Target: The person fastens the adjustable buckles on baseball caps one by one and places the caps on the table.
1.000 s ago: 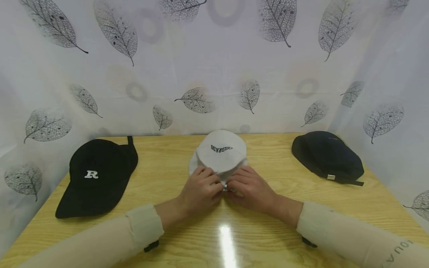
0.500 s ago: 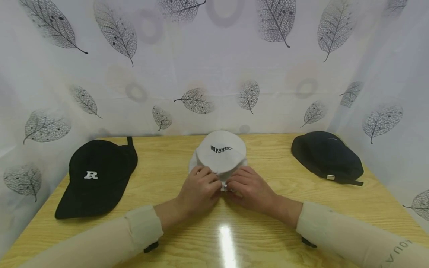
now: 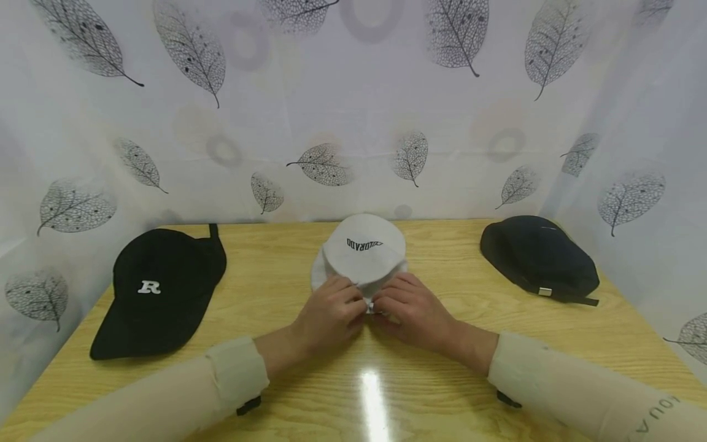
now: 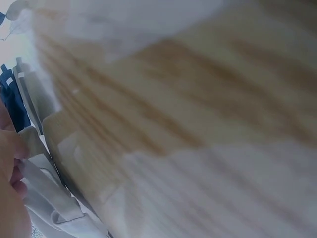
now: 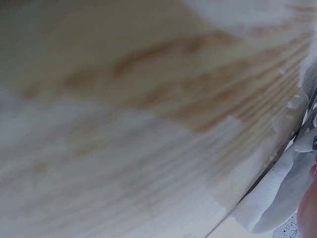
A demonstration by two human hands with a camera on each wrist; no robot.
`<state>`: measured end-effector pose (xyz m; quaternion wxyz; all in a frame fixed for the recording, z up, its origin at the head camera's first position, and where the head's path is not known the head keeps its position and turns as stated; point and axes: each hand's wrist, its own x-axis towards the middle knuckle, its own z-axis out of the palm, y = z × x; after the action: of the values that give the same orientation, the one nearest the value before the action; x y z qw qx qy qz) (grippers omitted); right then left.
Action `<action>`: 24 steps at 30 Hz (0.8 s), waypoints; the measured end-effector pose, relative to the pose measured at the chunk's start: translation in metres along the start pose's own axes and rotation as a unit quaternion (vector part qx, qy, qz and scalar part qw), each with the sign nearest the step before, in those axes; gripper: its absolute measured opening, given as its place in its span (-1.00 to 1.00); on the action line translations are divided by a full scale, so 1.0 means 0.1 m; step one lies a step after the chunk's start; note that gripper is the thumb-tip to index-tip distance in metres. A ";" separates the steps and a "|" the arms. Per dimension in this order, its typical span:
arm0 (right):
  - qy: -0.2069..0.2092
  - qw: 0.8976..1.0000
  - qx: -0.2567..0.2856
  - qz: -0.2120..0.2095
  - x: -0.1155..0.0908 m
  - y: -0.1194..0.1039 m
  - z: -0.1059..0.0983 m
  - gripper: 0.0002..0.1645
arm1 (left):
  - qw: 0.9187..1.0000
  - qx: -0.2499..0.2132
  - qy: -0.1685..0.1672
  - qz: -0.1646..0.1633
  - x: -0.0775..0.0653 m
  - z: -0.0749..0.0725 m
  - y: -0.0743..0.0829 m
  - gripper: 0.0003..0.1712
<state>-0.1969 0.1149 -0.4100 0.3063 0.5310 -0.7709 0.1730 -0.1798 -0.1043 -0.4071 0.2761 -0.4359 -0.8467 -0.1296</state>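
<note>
Both hands, the left hand (image 3: 329, 312) and right hand (image 3: 413, 311), pinched the strap at the near side of the white cap (image 3: 363, 255), which sat mid-worktop (image 3: 276, 288) toward the far edge. A hard tug could have slid the light cap or slipped the small buckle (image 3: 372, 307) from the fingers

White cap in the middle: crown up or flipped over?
Crown up. The white fabric cap sits dome-up on the wooden table, its lettering showing on top; both hands grip its near edge.

A white cap (image 3: 364, 255) with black lettering sits on a yellow wood-grain table (image 3: 309, 380). A black cap (image 3: 157, 291) bears a white R; another cap (image 3: 538, 258) is plain black. Pale curtain (image 3: 353, 110), grey leaf prints. Beige sleeves (image 3: 237, 374).
</note>
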 end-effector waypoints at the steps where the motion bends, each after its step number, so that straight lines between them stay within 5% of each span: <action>1: 0.000 1.000 -0.001 0.000 0.00 0.00 0.00 -0.70 | 1.000 -0.002 0.001 0.002 0.00 0.00 0.00 -0.92; 24: -0.001 1.000 -0.001 0.013 -0.01 0.00 -0.01 -0.73 | 0.999 0.029 -0.020 -0.031 -0.01 -0.02 0.00 -0.94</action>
<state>-0.1967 0.1164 -0.4104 0.3041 0.5205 -0.7782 0.1761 -0.1785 -0.1059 -0.4065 0.2676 -0.4042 -0.8683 -0.1049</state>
